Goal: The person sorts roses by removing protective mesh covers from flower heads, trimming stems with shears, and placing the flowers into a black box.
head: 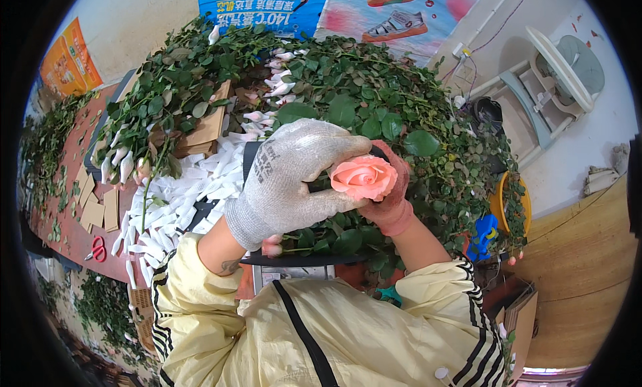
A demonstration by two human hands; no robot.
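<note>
A coral-pink rose bloom (364, 177) faces up in front of my chest, its stem hidden beneath it. My left hand (296, 168), in a grey knit glove with dark print, curves around the bloom from the left. Its thumb lies along the lower petals and its fingers reach over the upper side. Behind and to the right, my right hand (393, 196) in a reddish glove holds the rose from below; most of its fingers are hidden. Under both hands lie leafy rose stems, and one pale pink rosebud (272, 246) pokes out below my left wrist.
White foam-net bud sleeves (173, 199) are heaped at the left, near cardboard pieces (104, 210) and red-handled scissors (98, 250). Rose foliage (431, 116) is piled at the back and right, with netted buds (279, 83) among it. A yellow bucket (525, 204) and high chair (556, 81) stand right.
</note>
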